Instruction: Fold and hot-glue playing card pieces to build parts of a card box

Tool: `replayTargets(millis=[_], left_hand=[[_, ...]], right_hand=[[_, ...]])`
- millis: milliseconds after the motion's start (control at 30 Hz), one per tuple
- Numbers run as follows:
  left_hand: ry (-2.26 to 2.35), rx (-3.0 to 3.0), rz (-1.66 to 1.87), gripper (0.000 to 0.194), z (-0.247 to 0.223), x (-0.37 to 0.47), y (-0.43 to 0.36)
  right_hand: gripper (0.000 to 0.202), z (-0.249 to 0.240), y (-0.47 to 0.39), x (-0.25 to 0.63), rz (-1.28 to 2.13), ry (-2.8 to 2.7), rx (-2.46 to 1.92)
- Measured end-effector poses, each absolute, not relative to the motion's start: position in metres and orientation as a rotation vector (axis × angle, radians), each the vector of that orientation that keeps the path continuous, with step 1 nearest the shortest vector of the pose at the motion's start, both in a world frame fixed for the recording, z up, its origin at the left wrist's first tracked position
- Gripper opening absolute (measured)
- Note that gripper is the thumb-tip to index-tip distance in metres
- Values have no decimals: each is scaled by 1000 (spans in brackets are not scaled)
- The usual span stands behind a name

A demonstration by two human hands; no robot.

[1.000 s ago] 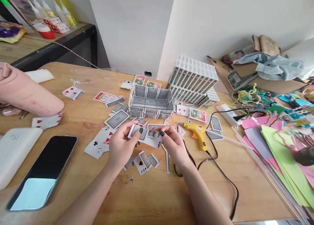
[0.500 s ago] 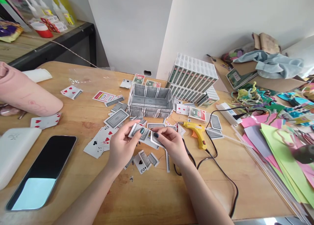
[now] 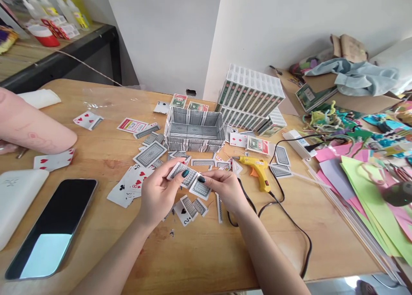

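My left hand (image 3: 162, 191) pinches a grey-backed playing card (image 3: 189, 177) between thumb and fingers, back side up. In my right hand (image 3: 227, 187) is a second grey-backed card (image 3: 200, 189), its edge meeting or overlapping the first one; whether they are joined I cannot tell. Both hands are closed, low over the table. Just beyond them stands an open box (image 3: 195, 144) built from playing cards. To the right of my right hand lies a yellow glue gun (image 3: 259, 170). Cut card pieces (image 3: 188, 207) and a two of spades (image 3: 182, 217) lie below the hands.
A black phone (image 3: 53, 228), white case (image 3: 19, 200) and pink bottle (image 3: 35, 125) occupy the left. Stacked card packs (image 3: 251, 89) stand behind the box. The glue gun's black cord (image 3: 299, 232) loops at right, near a power strip (image 3: 298, 142) and coloured paper (image 3: 370, 200).
The card in my right hand has turned and now shows more of its back, close against the left card. The view has shifted slightly.
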State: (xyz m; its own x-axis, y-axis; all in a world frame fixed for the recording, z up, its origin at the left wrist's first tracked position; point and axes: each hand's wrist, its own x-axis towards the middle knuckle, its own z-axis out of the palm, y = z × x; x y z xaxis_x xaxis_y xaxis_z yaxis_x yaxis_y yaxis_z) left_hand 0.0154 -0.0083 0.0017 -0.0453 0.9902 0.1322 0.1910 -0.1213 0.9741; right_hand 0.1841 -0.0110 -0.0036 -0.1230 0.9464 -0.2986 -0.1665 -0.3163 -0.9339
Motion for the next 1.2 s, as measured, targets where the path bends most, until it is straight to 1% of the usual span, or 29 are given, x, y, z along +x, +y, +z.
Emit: replayTargets(millis=[167,400,567,833,967,1200], left_hand=[[1357,1409,1191,32,2,15,-8],[1392,1414,1158,36,1,14,-8],[1405,1406,1140,35,2,14,-8],[1356,1351,1106,37,5,17,-9],[1370,1363,1082,35,7,18,-9],[1294,1401,1117,24,5,17,-6]], right_hand=[[20,-1,-11,185,1555,-1015,-1272],[17,2,-12,186,1514,-1085,-1306],[19,2,-13,187,1517,-1105,-1303],[11,9,-14,188,1536,-1034,-1304],[11,10,-16,187,1513,-998,-1313],[15,3,-16,185,1459,-1051,-1273]])
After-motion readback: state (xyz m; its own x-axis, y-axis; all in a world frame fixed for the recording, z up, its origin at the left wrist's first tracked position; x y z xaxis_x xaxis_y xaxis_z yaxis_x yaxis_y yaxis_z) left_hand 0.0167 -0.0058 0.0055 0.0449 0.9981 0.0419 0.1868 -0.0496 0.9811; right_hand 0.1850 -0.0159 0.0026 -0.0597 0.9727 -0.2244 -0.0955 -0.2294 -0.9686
